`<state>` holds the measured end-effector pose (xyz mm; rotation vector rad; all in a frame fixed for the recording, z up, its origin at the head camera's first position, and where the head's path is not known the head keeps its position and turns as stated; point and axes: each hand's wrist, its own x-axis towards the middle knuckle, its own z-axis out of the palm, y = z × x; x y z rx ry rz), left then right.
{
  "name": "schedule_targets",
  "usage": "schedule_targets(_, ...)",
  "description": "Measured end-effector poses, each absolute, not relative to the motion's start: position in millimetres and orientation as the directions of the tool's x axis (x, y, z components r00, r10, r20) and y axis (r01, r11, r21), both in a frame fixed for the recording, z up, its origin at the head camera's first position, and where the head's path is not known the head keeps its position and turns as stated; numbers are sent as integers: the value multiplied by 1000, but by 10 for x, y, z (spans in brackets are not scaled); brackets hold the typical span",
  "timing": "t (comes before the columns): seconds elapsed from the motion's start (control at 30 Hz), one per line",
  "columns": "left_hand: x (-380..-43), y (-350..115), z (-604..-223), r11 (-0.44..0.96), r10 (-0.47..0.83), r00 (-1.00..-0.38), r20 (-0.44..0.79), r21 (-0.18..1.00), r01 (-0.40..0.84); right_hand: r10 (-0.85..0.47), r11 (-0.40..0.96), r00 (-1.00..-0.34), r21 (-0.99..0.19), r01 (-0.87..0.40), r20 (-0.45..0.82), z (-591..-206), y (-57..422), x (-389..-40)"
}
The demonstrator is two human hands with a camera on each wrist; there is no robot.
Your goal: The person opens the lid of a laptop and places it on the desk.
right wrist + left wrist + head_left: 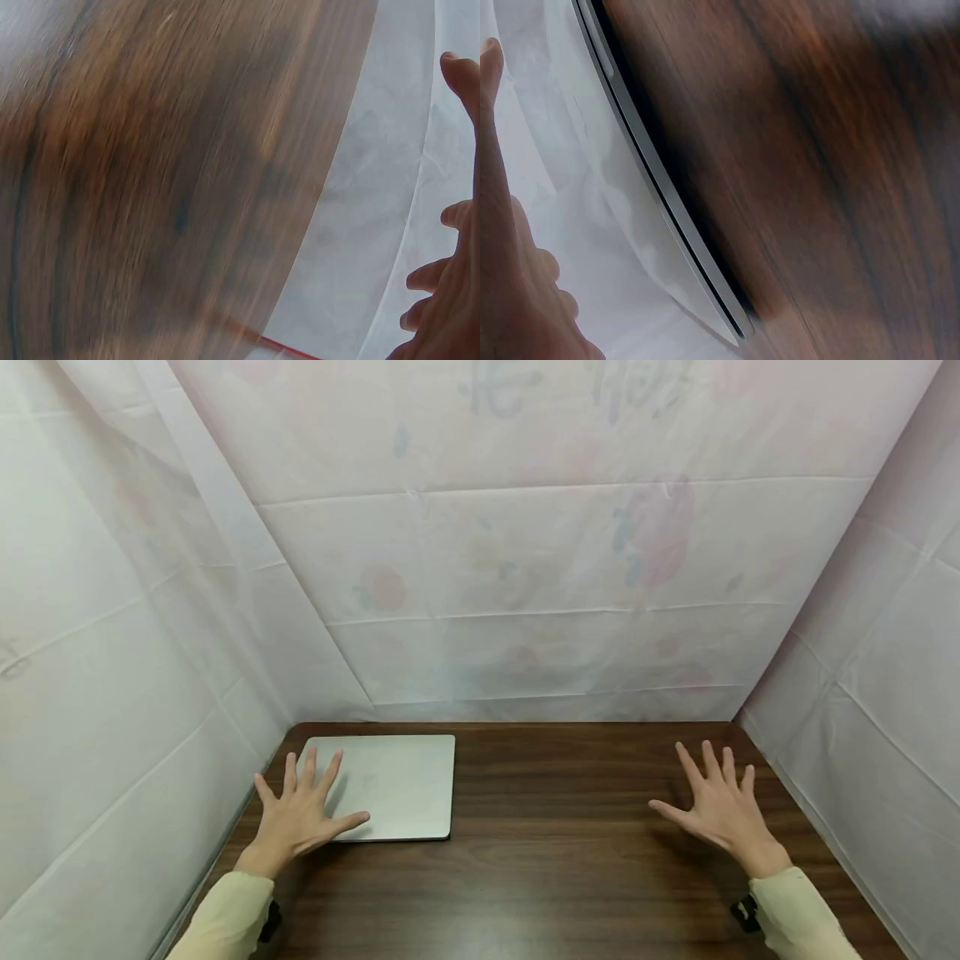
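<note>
A closed silver laptop (405,785) lies flat at the back left of the table; its thin side edge (667,195) shows in the left wrist view. Fingers spread, my left hand (294,814) hovers over the laptop's left part, and a gap shows between hand and lid in the left wrist view. On the other side, my right hand (723,814) is held above the bare wood with its fingers spread. It holds nothing, and the right wrist view shows its fingertips (429,275) against the pale sheet.
The dark wood-grain table (540,877) has rounded back corners. White printed sheets (525,552) hang behind it and along both sides. Dark bands (746,912) sit at both wrists, under light yellow sleeves (802,914).
</note>
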<state>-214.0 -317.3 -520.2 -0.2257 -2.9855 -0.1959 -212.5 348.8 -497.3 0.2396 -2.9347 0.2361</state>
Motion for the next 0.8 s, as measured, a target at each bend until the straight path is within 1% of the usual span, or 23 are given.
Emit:
schedule_targets(0.43, -2224, -3364, -5154, 984, 104, -985, 136, 132, 122, -184, 954, -963, -201, -223, 196, -5081, 3056, -2194)
schedule_targets(0.8, -2373, -3438, -5209, 970, 51, -991, 127, 228, 79, -200, 935, -957, -250, -251, 209, -5159, 2671, -2237)
